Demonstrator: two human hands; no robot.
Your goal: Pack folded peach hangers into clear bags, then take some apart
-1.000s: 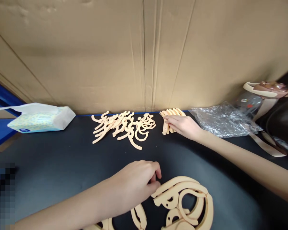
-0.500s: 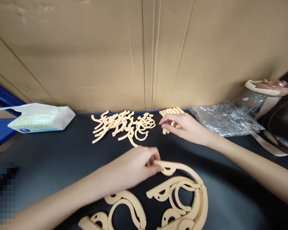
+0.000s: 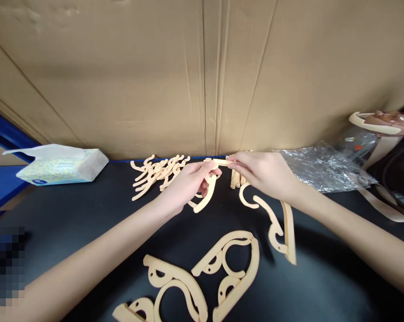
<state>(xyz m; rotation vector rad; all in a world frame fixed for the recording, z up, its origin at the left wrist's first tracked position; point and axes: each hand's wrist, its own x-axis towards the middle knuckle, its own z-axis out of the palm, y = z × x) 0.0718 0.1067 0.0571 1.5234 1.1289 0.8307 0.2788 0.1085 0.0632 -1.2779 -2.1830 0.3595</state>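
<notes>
My left hand (image 3: pixel 192 180) is closed with a curved cream piece of a folding hanger (image 3: pixel 206 197) hanging below its fingers. A slim cream strip (image 3: pixel 223 162) spans the gap between the fingertips of both hands. My right hand (image 3: pixel 265 173) pinches the strip's other end. Below the right hand is a folding hanger (image 3: pixel 274 223) with a hook and a long arm; whether the hand holds it I cannot tell. Two folded cream hangers lie nearer me, one in the middle (image 3: pixel 252 264) and one to the left (image 3: pixel 188 293).
Loose hook-shaped pieces (image 3: pixel 151 174) are piled at the back of the black table (image 3: pixel 87 223). Behind the right hand stand upright pieces (image 3: pixel 235 179). A tissue pack (image 3: pixel 62 165) sits left; clear plastic wrap (image 3: pixel 319 167) and a strapped bottle (image 3: pixel 386 123) are right. Cardboard walls the back.
My left hand has left the hanger in front and moved up to meet my right hand. A slim piece is now between them. The front hangers sit apart, one shifted to beneath the right hand.
</notes>
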